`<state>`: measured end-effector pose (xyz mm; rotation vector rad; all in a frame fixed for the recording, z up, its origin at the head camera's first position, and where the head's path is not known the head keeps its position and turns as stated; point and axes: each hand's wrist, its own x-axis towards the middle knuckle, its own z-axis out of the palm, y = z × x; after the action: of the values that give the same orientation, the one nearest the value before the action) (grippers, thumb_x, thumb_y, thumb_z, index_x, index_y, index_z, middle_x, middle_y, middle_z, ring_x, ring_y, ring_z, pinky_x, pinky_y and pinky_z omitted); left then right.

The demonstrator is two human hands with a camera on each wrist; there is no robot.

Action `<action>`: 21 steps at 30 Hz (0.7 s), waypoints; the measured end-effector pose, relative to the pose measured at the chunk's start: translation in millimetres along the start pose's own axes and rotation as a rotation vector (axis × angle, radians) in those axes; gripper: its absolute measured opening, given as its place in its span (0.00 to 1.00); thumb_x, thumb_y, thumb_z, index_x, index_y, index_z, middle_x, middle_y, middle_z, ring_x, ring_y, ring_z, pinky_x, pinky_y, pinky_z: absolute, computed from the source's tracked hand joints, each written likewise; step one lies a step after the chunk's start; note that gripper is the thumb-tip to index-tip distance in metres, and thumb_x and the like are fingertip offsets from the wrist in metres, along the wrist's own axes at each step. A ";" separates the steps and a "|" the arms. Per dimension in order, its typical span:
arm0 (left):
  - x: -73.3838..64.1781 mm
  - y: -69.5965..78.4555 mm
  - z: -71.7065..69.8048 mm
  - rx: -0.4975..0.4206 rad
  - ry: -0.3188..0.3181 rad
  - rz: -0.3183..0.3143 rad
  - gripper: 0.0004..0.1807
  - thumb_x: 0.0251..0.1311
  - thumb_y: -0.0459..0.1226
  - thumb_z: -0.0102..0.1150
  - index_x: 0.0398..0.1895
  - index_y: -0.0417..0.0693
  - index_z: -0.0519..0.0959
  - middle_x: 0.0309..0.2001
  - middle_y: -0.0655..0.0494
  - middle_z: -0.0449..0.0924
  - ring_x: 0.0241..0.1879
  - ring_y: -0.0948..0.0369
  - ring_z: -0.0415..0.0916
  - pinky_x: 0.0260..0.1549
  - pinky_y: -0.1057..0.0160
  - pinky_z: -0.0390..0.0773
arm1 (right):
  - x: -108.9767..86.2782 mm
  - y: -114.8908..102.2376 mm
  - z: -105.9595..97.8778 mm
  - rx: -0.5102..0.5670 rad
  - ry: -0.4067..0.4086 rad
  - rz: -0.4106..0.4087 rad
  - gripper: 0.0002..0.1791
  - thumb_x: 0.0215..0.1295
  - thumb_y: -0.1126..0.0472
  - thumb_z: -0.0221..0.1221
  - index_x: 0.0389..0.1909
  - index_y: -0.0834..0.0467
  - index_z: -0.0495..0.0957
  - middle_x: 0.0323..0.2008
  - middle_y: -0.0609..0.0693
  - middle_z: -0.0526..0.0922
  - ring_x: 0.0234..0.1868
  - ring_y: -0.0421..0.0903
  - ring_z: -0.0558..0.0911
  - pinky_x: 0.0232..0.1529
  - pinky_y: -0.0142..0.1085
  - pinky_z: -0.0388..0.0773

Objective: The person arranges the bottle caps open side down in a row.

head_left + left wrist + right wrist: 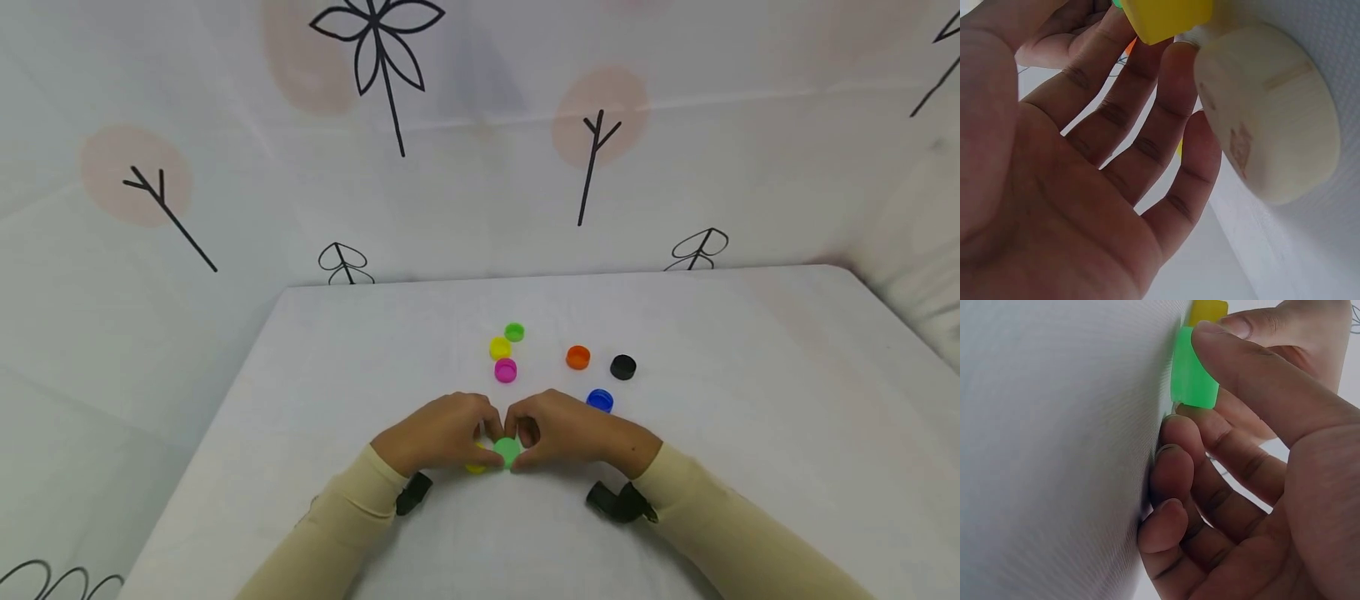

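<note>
A light-green bottle cap lies on the white cloth between both hands. My right hand pinches it between thumb and index finger; in the right wrist view the thumb lies against the green cap. From the other side my left hand holds the same cap with thumb and index fingertips. Under the left thumb, a yellow cap touches or nearly touches the green one. The left wrist view shows this yellow cap and a cream cap beside the fingertips; the left hand hides the cream cap from the head view.
Beyond the hands lie a bright-green cap, another yellow cap and a magenta cap in a line. To the right are an orange cap, a black cap and a blue cap near the right wrist.
</note>
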<state>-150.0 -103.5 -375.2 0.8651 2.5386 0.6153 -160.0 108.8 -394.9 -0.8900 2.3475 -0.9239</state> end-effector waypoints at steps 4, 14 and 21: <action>0.5 -0.1 1.1 0.018 0.003 0.000 0.10 0.52 0.45 0.76 0.36 0.56 0.87 0.35 0.68 0.81 0.35 0.66 0.74 0.38 0.71 0.75 | -0.6 -0.3 0.9 -0.004 0.005 -0.004 0.12 0.52 0.55 0.75 0.34 0.48 0.82 0.22 0.41 0.76 0.27 0.38 0.75 0.29 0.28 0.73; -0.7 0.0 1.6 0.025 0.005 0.001 0.10 0.52 0.45 0.76 0.37 0.57 0.88 0.35 0.68 0.81 0.35 0.65 0.74 0.37 0.71 0.75 | -2.8 -2.2 -0.2 -0.007 -0.002 0.006 0.11 0.54 0.57 0.75 0.35 0.49 0.82 0.23 0.42 0.76 0.28 0.38 0.75 0.30 0.29 0.74; -1.5 -0.6 0.5 0.035 0.014 0.028 0.10 0.52 0.45 0.76 0.37 0.55 0.87 0.34 0.66 0.80 0.35 0.65 0.74 0.37 0.71 0.75 | -3.7 -2.0 -2.2 -0.007 -0.004 -0.012 0.11 0.54 0.57 0.74 0.36 0.49 0.82 0.23 0.41 0.77 0.28 0.38 0.76 0.31 0.29 0.75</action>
<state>-148.9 -104.8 -375.6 0.9129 2.5610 0.5889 -158.0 111.2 -391.3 -0.9088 2.3459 -0.9175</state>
